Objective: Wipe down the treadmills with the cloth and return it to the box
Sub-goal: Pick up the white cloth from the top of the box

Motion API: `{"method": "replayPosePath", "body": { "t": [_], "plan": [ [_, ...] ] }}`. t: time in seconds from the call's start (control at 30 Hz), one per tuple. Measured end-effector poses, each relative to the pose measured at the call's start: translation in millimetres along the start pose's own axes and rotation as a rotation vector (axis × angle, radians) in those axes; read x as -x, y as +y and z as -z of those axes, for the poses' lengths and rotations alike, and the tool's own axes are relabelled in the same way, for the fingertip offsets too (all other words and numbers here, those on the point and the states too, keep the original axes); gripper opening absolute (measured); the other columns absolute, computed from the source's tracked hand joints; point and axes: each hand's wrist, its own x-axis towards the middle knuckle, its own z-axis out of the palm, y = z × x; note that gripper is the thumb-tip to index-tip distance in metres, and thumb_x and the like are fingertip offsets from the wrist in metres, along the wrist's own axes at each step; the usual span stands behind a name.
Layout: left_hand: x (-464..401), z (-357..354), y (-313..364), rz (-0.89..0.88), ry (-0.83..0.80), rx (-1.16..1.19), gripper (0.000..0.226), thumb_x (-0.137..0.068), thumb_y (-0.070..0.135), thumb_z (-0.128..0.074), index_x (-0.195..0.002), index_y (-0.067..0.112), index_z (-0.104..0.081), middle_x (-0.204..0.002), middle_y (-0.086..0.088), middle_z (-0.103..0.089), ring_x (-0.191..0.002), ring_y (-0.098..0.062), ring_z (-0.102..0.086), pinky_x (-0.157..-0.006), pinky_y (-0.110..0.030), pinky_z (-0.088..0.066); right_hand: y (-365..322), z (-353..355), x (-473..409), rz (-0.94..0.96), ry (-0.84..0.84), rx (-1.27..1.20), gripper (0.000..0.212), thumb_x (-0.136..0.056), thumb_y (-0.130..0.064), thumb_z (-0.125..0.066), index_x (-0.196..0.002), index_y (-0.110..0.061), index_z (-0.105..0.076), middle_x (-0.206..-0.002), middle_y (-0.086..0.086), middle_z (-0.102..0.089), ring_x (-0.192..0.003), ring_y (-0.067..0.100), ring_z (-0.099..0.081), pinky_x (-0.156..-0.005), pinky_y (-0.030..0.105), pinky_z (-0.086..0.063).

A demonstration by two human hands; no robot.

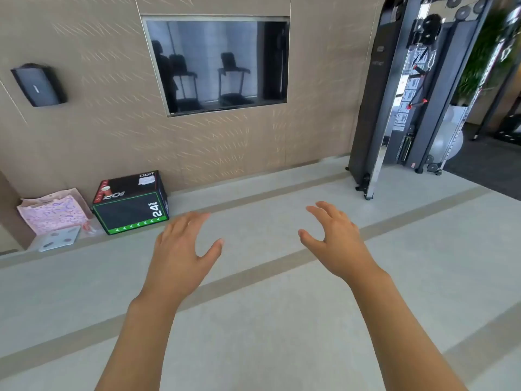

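A black plyo box [131,210] with green trim stands on the floor against the wall at left. On its top lie a folded white cloth [146,180] and a small red cup [106,189]. My left hand [180,249] and my right hand [335,238] reach forward over the floor, fingers spread and relaxed, holding nothing. Both are well short of the box, to its right. Two treadmills appear only as reflections in the dark wall screen [217,64].
A pink paper bag [53,213] and a grey scale [55,238] sit left of the box. A black cable machine [394,94] stands at right, with a grey exercise ball [448,143] behind it. A black speaker [38,84] hangs on the wall. Pale floor spreads under my hands.
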Motion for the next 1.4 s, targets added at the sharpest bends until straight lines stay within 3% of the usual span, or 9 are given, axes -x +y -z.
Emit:
{"method": "replayPosePath", "body": {
  "t": [0.27, 0.7, 1.2, 1.4],
  "plan": [
    [-86.3, -22.9, -88.8, -0.029, -0.037, 0.046, 0.059, -0.095, 0.058, -0.049, -0.146, 0.030, -0.054, -0.148, 0.006, -0.053, -0.141, -0.022, -0.046, -0.117, -0.051, -0.040, -49.8, -67.3, -107.1, 0.002, -0.003, 0.001, 0.062, -0.098, -0.052, -0.056, -0.154, -0.029, -0.045, -0.163, -0.009, -0.036, -0.150, 0.016, -0.030, -0.123, 0.044, -0.027],
    [-181.7, -49.1, -204.6, 0.137, -0.043, 0.111, 0.052, -0.100, 0.046, -0.066, -0.148, 0.030, -0.053, -0.153, 0.004, -0.052, -0.144, -0.022, -0.041, -0.120, -0.051, -0.038, -90.6, -167.0, -233.5, -0.010, -0.088, -0.015, 0.063, -0.099, -0.050, -0.057, -0.156, -0.028, -0.042, -0.164, -0.007, -0.034, -0.151, 0.016, -0.028, -0.123, 0.044, -0.024],
    [-371.1, -176.7, -194.1, 0.178, -0.036, 0.062, 0.052, -0.100, 0.047, -0.064, -0.148, 0.032, -0.053, -0.153, 0.007, -0.049, -0.145, -0.018, -0.039, -0.120, -0.044, -0.035, 13.1, -202.2, -447.4, 0.038, -0.125, -0.047, 0.065, -0.098, -0.055, -0.053, -0.156, -0.027, -0.042, -0.165, -0.006, -0.032, -0.151, 0.019, -0.029, -0.123, 0.046, -0.026],
    [-455.7, -222.2, -174.3, 0.216, -0.012, 0.052, 0.053, -0.099, 0.049, -0.063, -0.149, 0.033, -0.052, -0.156, 0.006, -0.049, -0.147, -0.019, -0.039, -0.122, -0.048, -0.037, 55.1, -201.5, -545.0, 0.099, -0.165, -0.041, 0.065, -0.099, -0.055, -0.052, -0.156, -0.025, -0.040, -0.166, -0.004, -0.031, -0.152, 0.020, -0.027, -0.124, 0.046, -0.025]
  ]
}}
